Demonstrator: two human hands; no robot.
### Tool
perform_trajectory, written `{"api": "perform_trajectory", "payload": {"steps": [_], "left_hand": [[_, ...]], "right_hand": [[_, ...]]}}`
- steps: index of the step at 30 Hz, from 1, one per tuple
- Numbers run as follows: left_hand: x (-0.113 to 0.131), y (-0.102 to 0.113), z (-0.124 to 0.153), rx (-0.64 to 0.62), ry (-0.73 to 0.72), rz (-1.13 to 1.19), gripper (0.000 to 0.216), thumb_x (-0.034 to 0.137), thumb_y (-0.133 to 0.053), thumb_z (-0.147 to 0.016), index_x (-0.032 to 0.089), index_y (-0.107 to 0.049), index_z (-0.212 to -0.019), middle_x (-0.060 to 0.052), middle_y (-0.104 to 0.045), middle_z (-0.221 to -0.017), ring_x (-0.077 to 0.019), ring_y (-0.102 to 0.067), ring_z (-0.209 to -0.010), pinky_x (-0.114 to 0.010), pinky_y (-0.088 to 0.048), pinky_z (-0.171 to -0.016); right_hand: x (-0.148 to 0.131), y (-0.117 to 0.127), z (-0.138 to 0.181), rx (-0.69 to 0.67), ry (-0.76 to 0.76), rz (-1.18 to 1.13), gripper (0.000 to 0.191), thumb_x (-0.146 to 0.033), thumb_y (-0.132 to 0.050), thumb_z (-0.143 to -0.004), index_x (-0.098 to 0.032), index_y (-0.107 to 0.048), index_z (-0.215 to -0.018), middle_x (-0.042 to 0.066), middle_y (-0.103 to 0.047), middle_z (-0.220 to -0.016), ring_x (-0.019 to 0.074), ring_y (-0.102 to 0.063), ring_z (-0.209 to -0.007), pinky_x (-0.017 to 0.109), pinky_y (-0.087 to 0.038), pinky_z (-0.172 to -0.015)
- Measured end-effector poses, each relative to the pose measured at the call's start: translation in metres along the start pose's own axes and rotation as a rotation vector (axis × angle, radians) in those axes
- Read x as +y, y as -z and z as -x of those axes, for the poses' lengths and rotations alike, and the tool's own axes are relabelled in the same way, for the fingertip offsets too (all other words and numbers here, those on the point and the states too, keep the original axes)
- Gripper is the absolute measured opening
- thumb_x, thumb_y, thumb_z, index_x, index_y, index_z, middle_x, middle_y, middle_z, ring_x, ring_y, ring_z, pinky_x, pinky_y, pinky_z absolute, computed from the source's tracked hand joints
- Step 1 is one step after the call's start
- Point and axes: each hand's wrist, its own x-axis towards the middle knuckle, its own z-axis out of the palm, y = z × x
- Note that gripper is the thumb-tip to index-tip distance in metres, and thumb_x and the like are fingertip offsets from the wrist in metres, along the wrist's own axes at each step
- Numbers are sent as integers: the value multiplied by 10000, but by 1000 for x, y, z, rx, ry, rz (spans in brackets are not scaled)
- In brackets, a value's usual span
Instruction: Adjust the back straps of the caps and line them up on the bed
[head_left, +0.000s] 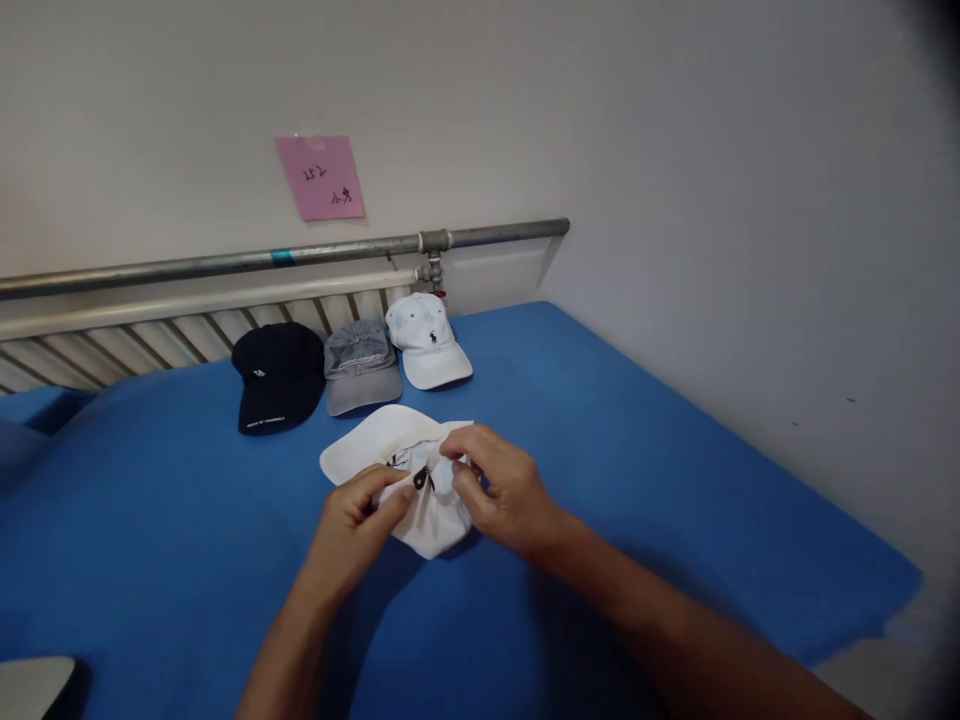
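Observation:
A white baseball cap (367, 440) lies tipped over on the blue cloth, its brim toward the upper left and its inside partly showing. My left hand (349, 535) pinches the cap's near left edge between thumb and fingers, close to a small dark piece (422, 478) that looks like a strap fastener. At the cap's right side, my right hand (499, 485) is closed, fingertips and thumb drawn together on the cap's edge. Exactly what the right fingertips grip is partly hidden.
Behind the cap stand a black cap (281, 370), a grey cap (361, 365) and a white cap with a dark logo (427, 345). A radiator (172, 340) and metal pipe (225, 266) run along the wall. A pink note (321, 180) hangs above. A pale object (30, 685) sits lower left.

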Motion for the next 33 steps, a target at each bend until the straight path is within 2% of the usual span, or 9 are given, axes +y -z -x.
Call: {"api": "perform_trajectory", "payload": {"steps": [3,8,12,18,21,23,26,30,33], "left_hand": [[-1,3,-1,-28,60,119,182,327,-617,-832,183,-726,-856,-18,-664,-791,-150,-576,-734,-229,-422,-654],[-9,6,0,-69,134,278,169,334,-646,-811,188,-730,-828,0,-625,-709,-110,-514,-625,-202,-378,-563],[-18,9,2,-109,214,381,195,362,-660,-807,176,-718,-812,34,-503,-565,-69,-393,-482,-185,-276,-446],[-22,26,-1,-50,183,540,271,339,-591,-830,178,-706,-1015,-46,-646,-805,-140,-549,-574,-255,-457,-512],[-33,38,-6,188,193,320,254,217,-592,-751,203,-730,-964,-82,-643,-1086,-223,-617,-812,-281,-507,-584],[-48,42,-11,323,164,81,336,75,-599,-625,234,-750,-878,-65,-630,-1162,-292,-561,-1083,-337,-522,-797],[-71,41,-20,363,88,-75,474,-42,-585,-550,251,-757,-880,-68,-624,-1200,-341,-398,-1294,-506,-240,-1120],[-76,33,-26,355,36,-65,343,-46,-631,-599,229,-755,-762,-107,-654,-1144,-348,-416,-1266,-559,-143,-1130],[-66,32,-18,328,8,-90,236,23,-691,-654,231,-758,-744,-99,-705,-1007,-280,-574,-1072,-462,-334,-1061]], "right_hand": [[2,4,-3,-54,89,60,258,-74,-501,-787,-196,-610,-985,67,-683,-1019,217,-583,-1013,393,-394,-905],[11,1,-3,-174,-54,-70,178,-99,-523,-792,-210,-634,-875,0,-700,-831,158,-605,-811,375,-362,-902],[23,-2,-5,-97,-285,-120,152,-115,-512,-756,-211,-630,-749,-14,-671,-745,148,-568,-735,340,-379,-835],[42,6,-12,173,-684,-662,94,-232,-529,-654,-206,-580,-730,-21,-559,-641,145,-514,-619,268,-379,-592],[45,11,-15,224,-702,-865,113,-248,-540,-625,-205,-537,-730,-20,-532,-608,149,-505,-588,276,-381,-574],[46,14,-16,229,-675,-919,111,-243,-529,-629,-210,-512,-733,-23,-512,-597,153,-503,-588,293,-397,-588],[45,17,-18,230,-641,-979,90,-231,-497,-640,-220,-489,-729,-32,-462,-565,163,-500,-583,325,-419,-612],[34,23,-22,288,-665,-1084,72,-219,-535,-591,-220,-545,-662,-25,-475,-535,155,-489,-551,336,-420,-602],[28,31,-25,328,-746,-1060,59,-188,-596,-572,-214,-627,-615,12,-548,-553,159,-556,-599,345,-436,-622]]}}
